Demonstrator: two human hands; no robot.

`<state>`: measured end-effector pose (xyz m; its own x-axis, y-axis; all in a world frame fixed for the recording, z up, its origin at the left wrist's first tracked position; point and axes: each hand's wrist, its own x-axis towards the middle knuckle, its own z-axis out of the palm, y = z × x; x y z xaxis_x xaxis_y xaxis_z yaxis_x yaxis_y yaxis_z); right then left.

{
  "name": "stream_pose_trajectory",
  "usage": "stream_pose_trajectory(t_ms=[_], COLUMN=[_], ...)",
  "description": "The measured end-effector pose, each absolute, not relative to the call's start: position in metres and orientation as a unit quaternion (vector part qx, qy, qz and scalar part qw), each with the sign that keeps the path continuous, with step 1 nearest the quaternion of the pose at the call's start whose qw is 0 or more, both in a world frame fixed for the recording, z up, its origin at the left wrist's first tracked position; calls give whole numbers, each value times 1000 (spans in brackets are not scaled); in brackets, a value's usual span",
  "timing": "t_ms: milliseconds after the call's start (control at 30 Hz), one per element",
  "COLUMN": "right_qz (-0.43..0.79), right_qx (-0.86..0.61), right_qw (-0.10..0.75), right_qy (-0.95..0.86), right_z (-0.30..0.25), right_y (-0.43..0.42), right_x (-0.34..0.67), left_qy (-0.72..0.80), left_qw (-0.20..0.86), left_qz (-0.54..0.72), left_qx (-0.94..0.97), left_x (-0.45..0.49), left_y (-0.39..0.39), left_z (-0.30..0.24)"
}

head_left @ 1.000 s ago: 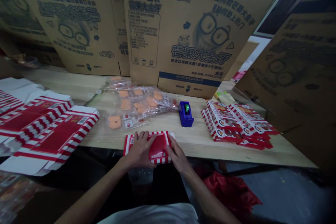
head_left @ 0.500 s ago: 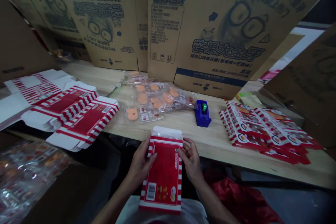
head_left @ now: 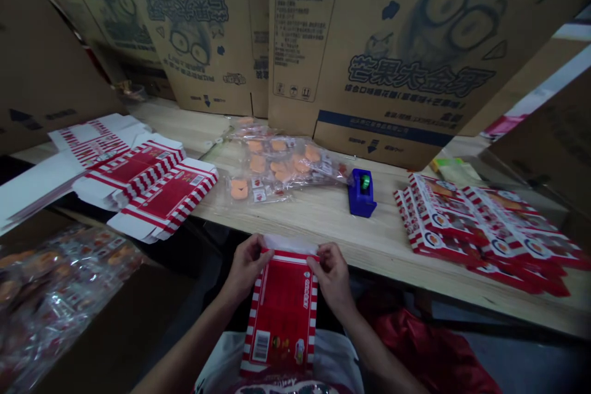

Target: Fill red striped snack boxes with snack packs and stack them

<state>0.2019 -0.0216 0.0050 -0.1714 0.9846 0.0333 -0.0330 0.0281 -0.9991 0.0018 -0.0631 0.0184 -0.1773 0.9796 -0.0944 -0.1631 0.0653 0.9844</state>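
Note:
A red box with white-striped edges (head_left: 282, 308) is held in front of my body, its printed back with a barcode facing up. At its upper left corner, my left hand (head_left: 247, 265) pinches the edge, thumb on the printed face. My right hand (head_left: 331, 271) grips the upper right corner in the same way. Between the hands, the white end flap (head_left: 290, 245) sticks out past the top edge. Beyond the box on the table lie clear bags of orange pieces (head_left: 281, 163). A blue tape dispenser (head_left: 361, 196) stands to their right.
Flat striped cartons (head_left: 168, 197) are stacked at the left of the wooden table (head_left: 295, 215). Filled red-and-white boxes (head_left: 489, 234) lie in piles at the right. Large cardboard cartons (head_left: 383, 43) wall off the back. More bagged pieces (head_left: 60, 295) fill a carton at lower left.
My left hand has slid up to the box's top left corner, and my right hand has closed on the top right corner. The flap appears lower and more covered. The view has shifted slightly.

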Motion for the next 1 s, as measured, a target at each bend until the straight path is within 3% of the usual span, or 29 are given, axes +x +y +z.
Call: stream_pose_trajectory(t_ms=[133,367,533,667,800,1000], right_qz=[620,585,595,593,584,531], right_qx=[-408,-357,-382,-411,-417,-451], right_qw=[435,411,366,344,357,396], right_qy=[-509,-601,-605,-601,-598,-598], right_z=[6,1,8,22,36,36], right_y=[-17,-8,8,29,42,30], right_x=[201,226,247,265,288,320], left_qy=[549,564,576,556,525,495], left_qw=[481,445,485,574,612,538], left_qz=[564,411,390,382,352,337], left_qx=[386,560,530,464,475,593], left_x=[1,-4,7,23,41,67], left_y=[-62,-61,-45,-16,11,18], left_z=[28,48,54,62,69,66])
